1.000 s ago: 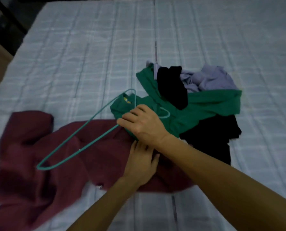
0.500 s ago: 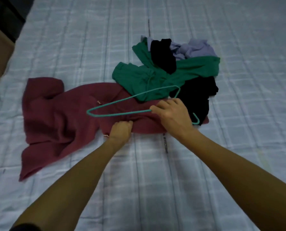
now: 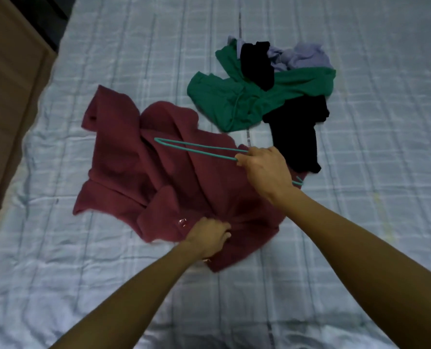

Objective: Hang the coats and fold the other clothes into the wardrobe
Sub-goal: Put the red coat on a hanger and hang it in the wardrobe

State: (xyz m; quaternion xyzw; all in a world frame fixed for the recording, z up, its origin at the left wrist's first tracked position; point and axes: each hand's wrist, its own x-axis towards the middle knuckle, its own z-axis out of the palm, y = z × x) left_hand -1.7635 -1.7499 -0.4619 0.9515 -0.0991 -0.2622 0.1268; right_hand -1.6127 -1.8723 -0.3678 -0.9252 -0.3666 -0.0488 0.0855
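Beneath the right hand, which grips a teal wire hanger near its hook, a maroon coat lies spread on the checked bedsheet. The left hand clutches the coat's near edge. Just beyond the right hand sits a heap of green, black and lavender clothes.

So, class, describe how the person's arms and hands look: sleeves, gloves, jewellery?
The left forearm and right forearm are bare to the frame's edge, no sleeves showing. The left hand and right hand are ungloved; no watch, bracelet or ring visible.
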